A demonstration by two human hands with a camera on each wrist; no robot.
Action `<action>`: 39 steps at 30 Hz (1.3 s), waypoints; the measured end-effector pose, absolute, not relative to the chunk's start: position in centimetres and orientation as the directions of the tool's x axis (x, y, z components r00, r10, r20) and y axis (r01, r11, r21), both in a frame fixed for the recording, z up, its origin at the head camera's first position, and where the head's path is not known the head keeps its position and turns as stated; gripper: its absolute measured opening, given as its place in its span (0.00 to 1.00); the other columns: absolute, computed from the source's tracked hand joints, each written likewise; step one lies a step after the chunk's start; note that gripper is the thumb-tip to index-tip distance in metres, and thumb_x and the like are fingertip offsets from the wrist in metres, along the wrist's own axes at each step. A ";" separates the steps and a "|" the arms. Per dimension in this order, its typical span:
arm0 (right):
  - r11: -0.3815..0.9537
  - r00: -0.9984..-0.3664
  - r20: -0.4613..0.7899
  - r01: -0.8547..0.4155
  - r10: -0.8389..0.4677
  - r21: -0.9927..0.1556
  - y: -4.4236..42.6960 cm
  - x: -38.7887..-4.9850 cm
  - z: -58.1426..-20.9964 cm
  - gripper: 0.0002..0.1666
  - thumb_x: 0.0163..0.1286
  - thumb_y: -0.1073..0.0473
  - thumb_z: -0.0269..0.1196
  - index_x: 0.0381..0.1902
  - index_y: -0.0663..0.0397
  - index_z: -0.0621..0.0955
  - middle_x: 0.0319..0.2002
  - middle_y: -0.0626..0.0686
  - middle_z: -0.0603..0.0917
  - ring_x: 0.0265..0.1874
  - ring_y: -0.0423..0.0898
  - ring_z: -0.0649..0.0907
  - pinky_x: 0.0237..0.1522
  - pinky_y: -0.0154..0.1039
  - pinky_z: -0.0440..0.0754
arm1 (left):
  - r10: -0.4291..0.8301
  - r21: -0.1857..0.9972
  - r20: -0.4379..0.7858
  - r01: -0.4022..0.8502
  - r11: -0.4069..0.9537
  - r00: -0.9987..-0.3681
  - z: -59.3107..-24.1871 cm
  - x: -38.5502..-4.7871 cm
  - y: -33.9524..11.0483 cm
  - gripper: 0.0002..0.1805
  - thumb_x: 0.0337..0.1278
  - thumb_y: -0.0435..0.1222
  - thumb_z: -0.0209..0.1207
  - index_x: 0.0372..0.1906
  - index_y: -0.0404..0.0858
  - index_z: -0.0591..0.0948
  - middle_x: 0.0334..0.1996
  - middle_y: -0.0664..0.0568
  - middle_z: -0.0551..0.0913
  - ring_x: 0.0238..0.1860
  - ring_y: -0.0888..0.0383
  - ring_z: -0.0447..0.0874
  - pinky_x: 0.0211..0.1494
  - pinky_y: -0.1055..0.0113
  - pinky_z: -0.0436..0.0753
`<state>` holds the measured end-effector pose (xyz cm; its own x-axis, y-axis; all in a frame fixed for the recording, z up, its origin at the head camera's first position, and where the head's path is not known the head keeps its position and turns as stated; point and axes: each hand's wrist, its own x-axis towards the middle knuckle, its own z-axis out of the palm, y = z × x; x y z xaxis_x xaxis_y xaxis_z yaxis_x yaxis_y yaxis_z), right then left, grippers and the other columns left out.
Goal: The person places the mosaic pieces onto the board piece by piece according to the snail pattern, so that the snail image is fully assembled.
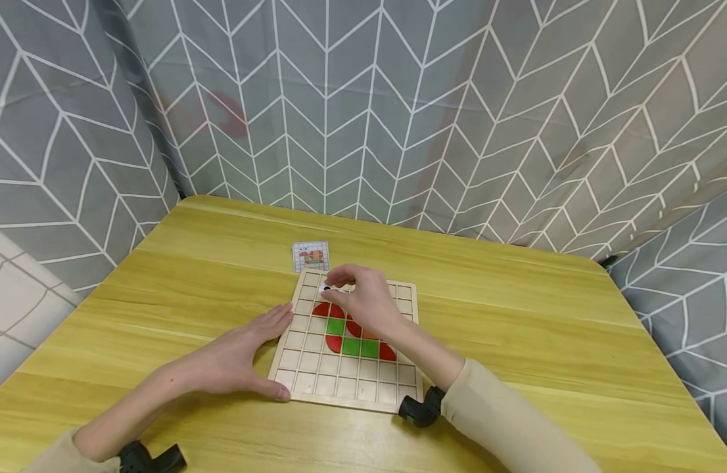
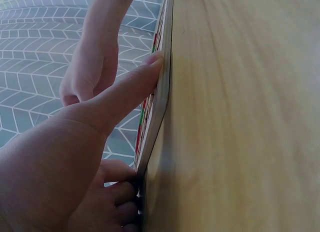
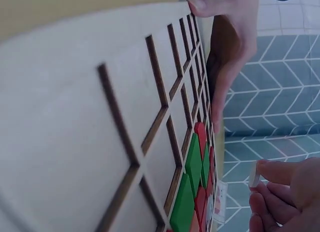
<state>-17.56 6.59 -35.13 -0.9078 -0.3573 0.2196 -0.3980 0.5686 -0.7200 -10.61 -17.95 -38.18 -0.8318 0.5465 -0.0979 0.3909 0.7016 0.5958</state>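
Observation:
A square wooden grid board [image 1: 307, 382] lies flat on the table. Red quarter-round pieces [image 1: 334, 343], green square pieces [image 1: 351, 346] and an orange piece [image 1: 369, 334] fill cells around its middle. My left hand [image 1: 230, 358] rests along the board's left side, fingers stretched out, its thumb touching the near left corner. Above the board's far part, my right hand [image 1: 366, 302] pinches a small white tile [image 3: 254, 174] between thumb and fingers. A black dot shows on that tile in the head view. Part of the pattern is hidden under the right hand.
Just behind the board lies a small picture card [image 1: 311, 256] showing a coloured pattern on a grid. The wooden table [image 1: 517, 315] stretches to both sides. Patterned grey curtains [image 1: 399, 118] hang behind it. Each wrist carries a black device [image 1: 419, 410].

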 end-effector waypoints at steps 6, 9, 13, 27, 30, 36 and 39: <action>0.563 -0.909 0.189 -0.383 -0.372 -0.732 6.1 -18.7 -35.9 0.14 0.64 0.58 0.71 0.46 0.56 0.86 0.42 0.51 0.89 0.45 0.46 0.85 0.45 0.39 0.85 | 0.545 0.591 -0.098 0.392 0.705 -0.833 -38.2 -10.6 -18.0 0.71 0.34 0.74 0.65 0.79 0.35 0.55 0.81 0.45 0.47 0.79 0.39 0.47 0.75 0.37 0.57; 0.561 -0.904 0.186 -0.389 -0.385 -0.731 6.1 -19.2 -36.5 0.14 0.63 0.59 0.72 0.46 0.58 0.86 0.42 0.52 0.89 0.43 0.46 0.86 0.45 0.37 0.85 | 0.545 0.591 -0.097 0.393 0.705 -0.833 -38.3 -10.6 -17.9 0.71 0.34 0.74 0.65 0.79 0.35 0.55 0.81 0.45 0.47 0.79 0.39 0.47 0.75 0.37 0.57; 0.557 -0.889 0.198 -0.418 -0.413 -0.717 6.1 -19.6 -37.4 0.14 0.63 0.60 0.72 0.45 0.59 0.86 0.41 0.52 0.89 0.41 0.45 0.87 0.44 0.34 0.85 | 0.545 0.592 -0.096 0.392 0.704 -0.833 -38.3 -10.7 -17.9 0.71 0.34 0.74 0.66 0.79 0.35 0.54 0.81 0.45 0.47 0.79 0.39 0.47 0.75 0.37 0.58; 0.566 -0.874 0.243 -0.462 -0.420 -0.683 6.1 -19.8 -38.7 0.12 0.64 0.61 0.71 0.45 0.57 0.86 0.41 0.52 0.89 0.42 0.45 0.87 0.48 0.38 0.85 | 0.539 0.593 -0.103 0.384 0.708 -0.836 -38.2 -10.6 -17.9 0.71 0.34 0.74 0.66 0.79 0.36 0.54 0.81 0.46 0.47 0.79 0.39 0.47 0.75 0.37 0.57; 0.563 -0.874 0.249 -0.463 -0.417 -0.685 6.1 -19.8 -38.8 0.11 0.64 0.62 0.71 0.45 0.57 0.86 0.41 0.52 0.90 0.42 0.44 0.88 0.48 0.38 0.85 | 0.542 0.593 -0.102 0.386 0.706 -0.834 -38.2 -10.7 -17.9 0.71 0.34 0.73 0.66 0.79 0.35 0.55 0.81 0.45 0.47 0.79 0.39 0.47 0.75 0.36 0.58; 0.561 -0.870 0.265 -0.474 -0.415 -0.678 6.2 -19.8 -39.0 0.10 0.64 0.62 0.70 0.44 0.56 0.87 0.39 0.51 0.90 0.40 0.43 0.88 0.45 0.35 0.85 | 0.546 0.602 -0.096 0.389 0.698 -0.832 -38.2 -10.6 -17.9 0.70 0.35 0.72 0.67 0.79 0.35 0.55 0.81 0.45 0.47 0.79 0.39 0.47 0.75 0.36 0.57; 0.560 -0.873 0.258 -0.467 -0.413 -0.684 6.2 -19.8 -38.9 0.11 0.64 0.62 0.70 0.44 0.57 0.87 0.40 0.51 0.90 0.40 0.43 0.88 0.45 0.35 0.85 | 0.546 0.604 -0.095 0.388 0.696 -0.832 -38.3 -10.6 -17.9 0.70 0.35 0.72 0.67 0.79 0.35 0.55 0.81 0.45 0.47 0.79 0.39 0.47 0.75 0.36 0.57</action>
